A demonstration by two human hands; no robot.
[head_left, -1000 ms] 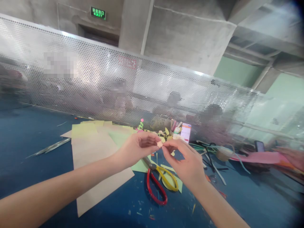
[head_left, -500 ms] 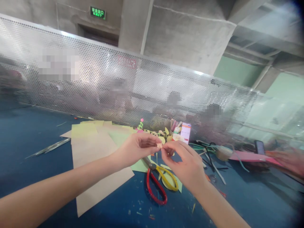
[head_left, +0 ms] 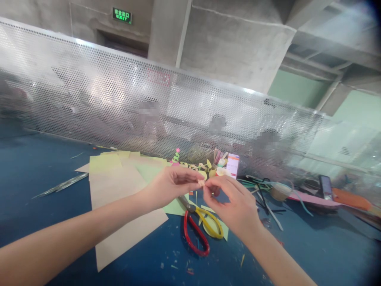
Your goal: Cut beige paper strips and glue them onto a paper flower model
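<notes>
Between my fingertips is a small pale pink folded paper piece (head_left: 201, 183); its exact form is too small to make out. My left hand (head_left: 172, 184) pinches it from the left with thumb and fingers. From the other side, my right hand (head_left: 230, 198) grips its edge between thumb and forefinger. Just below my hands lie scissors (head_left: 196, 230) with one red and one yellow handle, their blades partly hidden by my left hand. Green paper scraps (head_left: 224, 230) lie under and beside the scissors.
Large paper sheets (head_left: 119, 206) cover the table left of centre, with metal tweezers-like tools (head_left: 61, 185) beyond. A lit phone (head_left: 233, 165) stands behind my hands near yellow paper leaves (head_left: 208, 163). Pipe cleaners (head_left: 269, 206) lie at right. A perforated metal screen (head_left: 184, 111) closes the back.
Another person's hand at the right has moved away, baring an orange object beside the second phone. My own hands have barely shifted and keep their pinch on the paper piece.
</notes>
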